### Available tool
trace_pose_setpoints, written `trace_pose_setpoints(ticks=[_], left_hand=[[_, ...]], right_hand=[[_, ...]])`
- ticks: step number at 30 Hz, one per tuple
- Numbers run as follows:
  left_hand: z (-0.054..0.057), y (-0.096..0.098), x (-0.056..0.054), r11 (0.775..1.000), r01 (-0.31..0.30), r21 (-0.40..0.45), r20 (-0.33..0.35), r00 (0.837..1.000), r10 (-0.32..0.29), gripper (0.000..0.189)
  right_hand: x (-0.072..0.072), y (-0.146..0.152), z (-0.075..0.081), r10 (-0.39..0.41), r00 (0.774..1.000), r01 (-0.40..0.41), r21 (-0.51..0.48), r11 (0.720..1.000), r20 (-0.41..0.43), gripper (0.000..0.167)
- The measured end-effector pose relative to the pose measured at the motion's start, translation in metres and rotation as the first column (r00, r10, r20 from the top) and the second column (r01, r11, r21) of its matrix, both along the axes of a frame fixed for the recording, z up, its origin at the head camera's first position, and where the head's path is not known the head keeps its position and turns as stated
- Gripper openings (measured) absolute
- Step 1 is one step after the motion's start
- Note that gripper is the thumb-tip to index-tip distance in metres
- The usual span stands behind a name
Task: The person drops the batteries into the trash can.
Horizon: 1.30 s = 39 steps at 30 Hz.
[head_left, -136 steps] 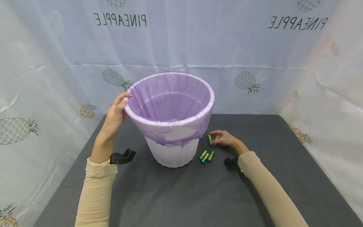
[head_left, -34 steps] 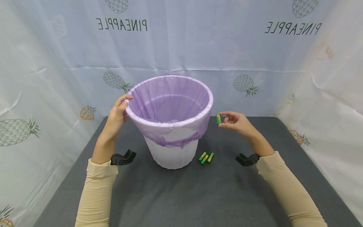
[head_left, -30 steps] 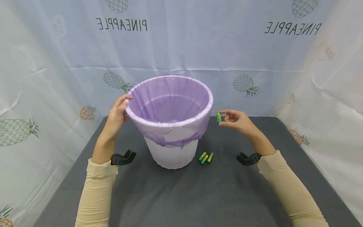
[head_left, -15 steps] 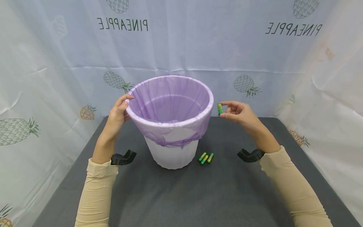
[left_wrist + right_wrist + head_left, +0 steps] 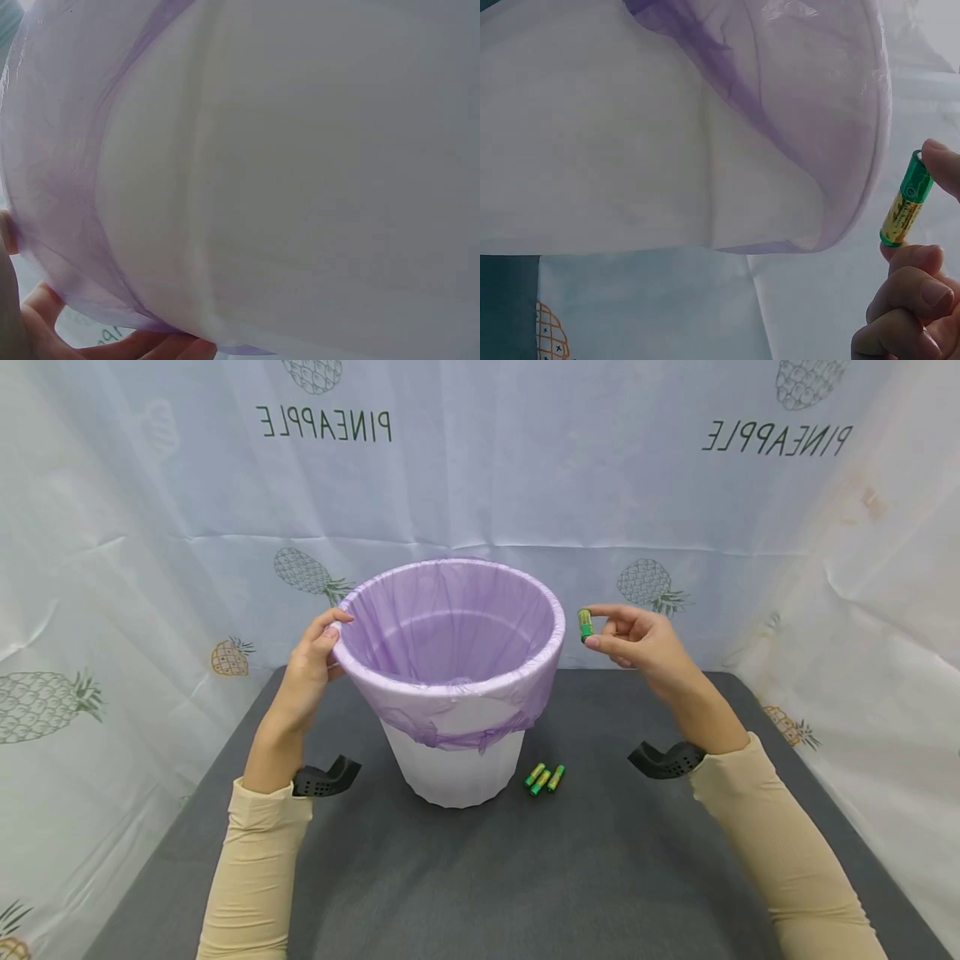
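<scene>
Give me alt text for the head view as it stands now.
A person's right hand pinches a green-and-yellow battery in the air, right of a white bin with a purple liner; the left hand holds the bin's rim. Three more batteries lie beside the bin on a dark tabletop, before a pineapple-print backdrop.

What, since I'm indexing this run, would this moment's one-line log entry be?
left grip: holds lined bin by rim | right grip: pinches battery above table, apart from bin | three batteries: lying near bin
</scene>
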State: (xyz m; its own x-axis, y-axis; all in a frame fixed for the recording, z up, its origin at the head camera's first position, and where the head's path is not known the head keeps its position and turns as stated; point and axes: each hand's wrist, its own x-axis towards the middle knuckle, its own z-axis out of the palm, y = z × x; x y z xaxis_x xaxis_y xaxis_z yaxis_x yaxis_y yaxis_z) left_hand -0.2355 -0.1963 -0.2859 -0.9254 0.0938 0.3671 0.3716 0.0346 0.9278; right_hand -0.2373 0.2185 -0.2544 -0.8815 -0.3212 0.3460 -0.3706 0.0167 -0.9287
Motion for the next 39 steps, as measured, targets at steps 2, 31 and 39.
trace_pose_setpoints(ticks=[2,31,39], left_hand=[[0.000,0.000,0.000,1.000,0.003,-0.001,-0.002,1.000,-0.003,0.020],[0.001,0.001,0.000,1.000,-0.025,0.003,0.007,1.000,0.025,0.021],[0.000,0.001,0.000,1.000,-0.021,0.005,0.013,1.000,0.021,0.021]], right_hand=[[0.001,-0.002,0.003,0.005,1.000,-0.005,-0.009,1.000,-0.003,0.035],[-0.011,-0.036,0.008,0.040,0.999,-0.040,0.026,0.999,-0.003,0.034],[-0.013,-0.034,0.002,0.031,0.999,-0.031,0.028,0.999,0.023,0.033]])
